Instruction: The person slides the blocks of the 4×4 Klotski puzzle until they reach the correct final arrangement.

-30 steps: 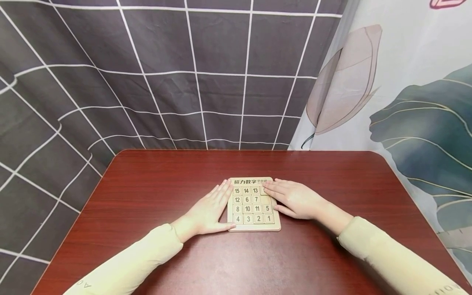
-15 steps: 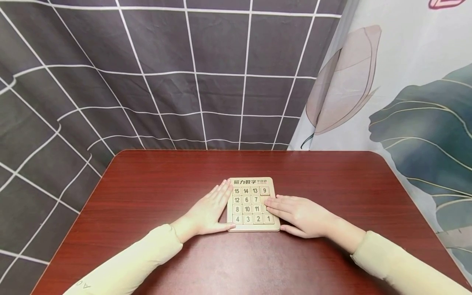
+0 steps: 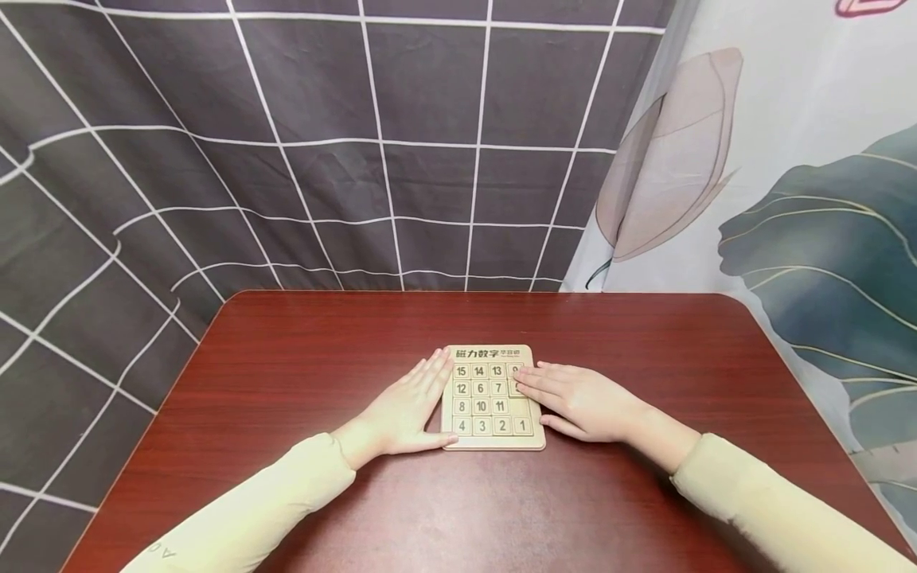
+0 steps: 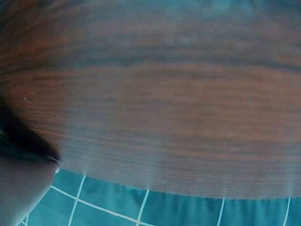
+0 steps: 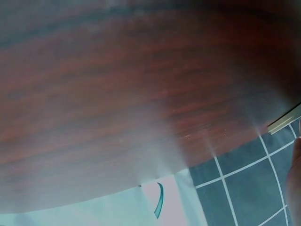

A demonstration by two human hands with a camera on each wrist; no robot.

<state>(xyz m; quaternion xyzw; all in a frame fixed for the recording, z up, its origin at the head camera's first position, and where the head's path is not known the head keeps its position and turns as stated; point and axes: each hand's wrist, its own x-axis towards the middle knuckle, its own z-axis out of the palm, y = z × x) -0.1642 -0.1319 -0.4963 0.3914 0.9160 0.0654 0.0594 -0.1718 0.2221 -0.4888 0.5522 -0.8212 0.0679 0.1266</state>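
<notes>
A wooden sliding number puzzle (image 3: 494,444) lies flat on the table, with numbered tiles in rows and Chinese lettering along its top. Its gap is in the right column, just above tile 1 (image 3: 522,426). Along the puzzle's left edge rests my left hand (image 3: 401,410), fingers straight and thumb at the lower left corner. My right hand (image 3: 587,402) reaches in from the right with straight fingers. Its fingertips touch the upper right tiles, partly covering the 9 and the tile (image 3: 516,391) below it. In the right wrist view, the puzzle's edge (image 5: 284,121) shows beside a finger.
The table (image 3: 322,342) is dark red wood with a glossy glare near the front. Behind it hangs a dark grid curtain (image 3: 430,183), with a pale leaf-patterned curtain (image 3: 716,239) at the right.
My right hand moved down from the top right tile to tile 5, then back up. Tile 5 slid up one place, so the gap is now lower. The left hand stayed put.
</notes>
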